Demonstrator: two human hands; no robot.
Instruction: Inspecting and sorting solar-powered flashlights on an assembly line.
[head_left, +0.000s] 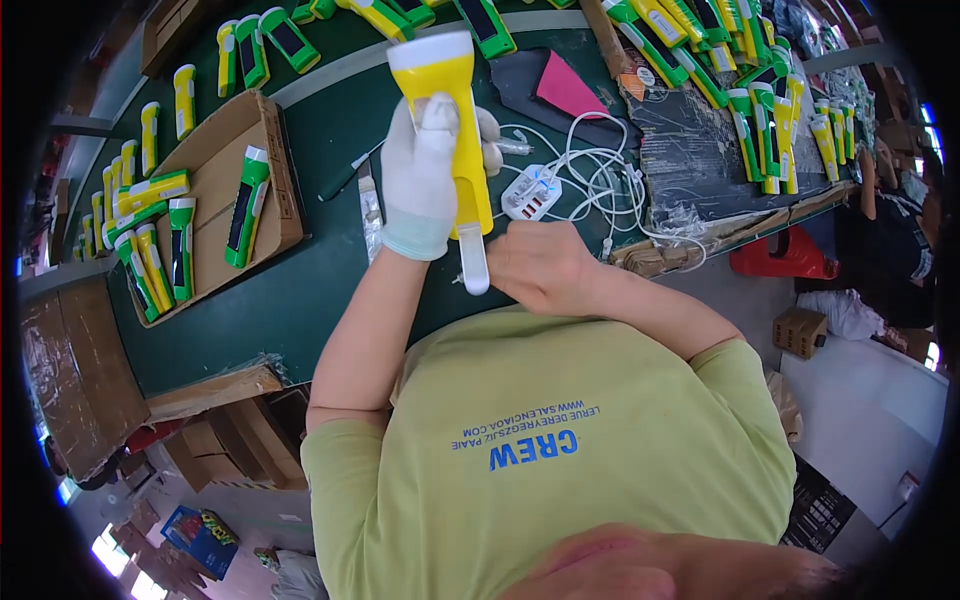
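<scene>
My left hand (425, 165), in a white glove, is wrapped round a yellow flashlight (468, 160) and holds it upright over the table. The flashlight's wide white head points away from me. At its near end a white flap (474, 262) hangs out toward my body. My bare right hand (540, 265) is beside that end, its fingers curled and pressed together. Whatever lies in them is hidden. A white multi-port USB charger (531, 193) sits just beyond my right hand, with white cables (600, 170) tangled beside it.
A cardboard tray (285, 190) with green and yellow flashlights (247, 205) stands at the left. More flashlights (765, 130) lie on cardboard (690, 190) at the right. A screwdriver (343, 180) and dark and pink sheets (570, 85) lie on the green table (330, 340).
</scene>
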